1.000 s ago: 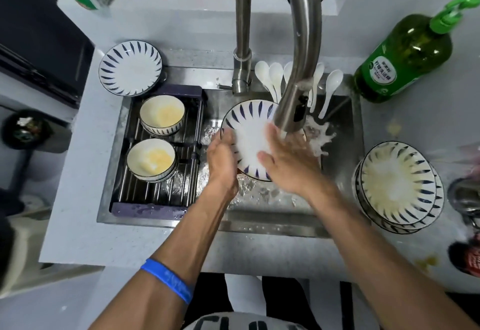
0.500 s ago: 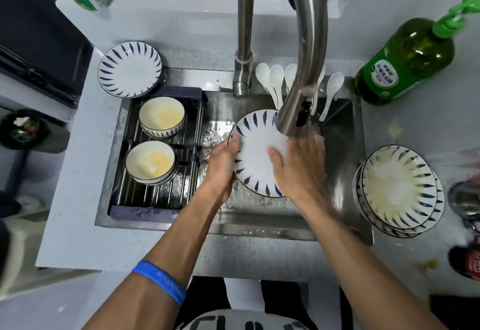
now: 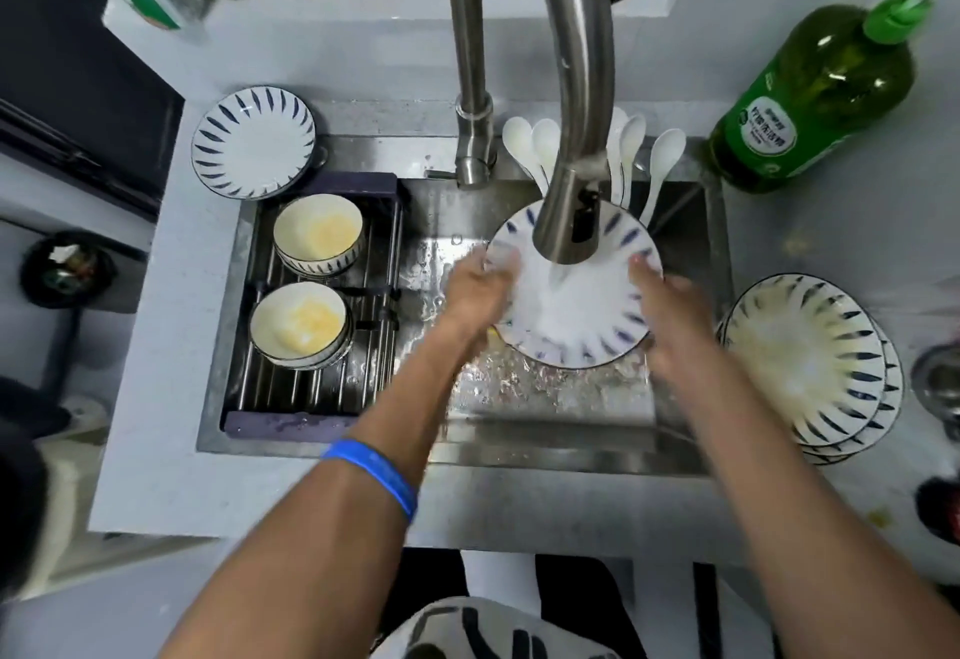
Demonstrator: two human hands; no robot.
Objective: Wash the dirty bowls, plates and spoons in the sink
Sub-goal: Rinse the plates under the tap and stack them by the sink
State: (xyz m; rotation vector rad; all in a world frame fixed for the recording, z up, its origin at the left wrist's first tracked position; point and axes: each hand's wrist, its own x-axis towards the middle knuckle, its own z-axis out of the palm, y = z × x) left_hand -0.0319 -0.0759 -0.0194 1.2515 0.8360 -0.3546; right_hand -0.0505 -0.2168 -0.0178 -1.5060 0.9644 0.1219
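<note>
I am holding one plate (image 3: 574, 295) under the faucet (image 3: 571, 201), over the right part of the sink (image 3: 519, 445), and the water is running down onto its middle. My left hand (image 3: 475, 295) is gripping the left edge of the plate, with the fingers curled over the rim. My right hand (image 3: 670, 315) is gripping the right edge in the same way. The hands are a little blurred, so I cannot tell exactly how each finger is lying, but both are clearly closed on the rim and the plate is hanging between them, tilted toward me.

I am judging that the task is only at the beginning. One clean-looking plate (image 3: 253, 143) is lying on the counter at the back left. Two bowls (image 3: 317, 232) with yellow residue are sitting on the rack (image 3: 311, 388) in the left part of the sink, not yet washed. A stack of dirty plates (image 3: 805, 362) is waiting on the counter at the right, just beside the sink. Several white spoons (image 3: 660, 159) are leaning at the back edge of the sink, behind the faucet; I cannot tell if they are clean. The soap bottle (image 3: 815, 92) is standing at the back right.
</note>
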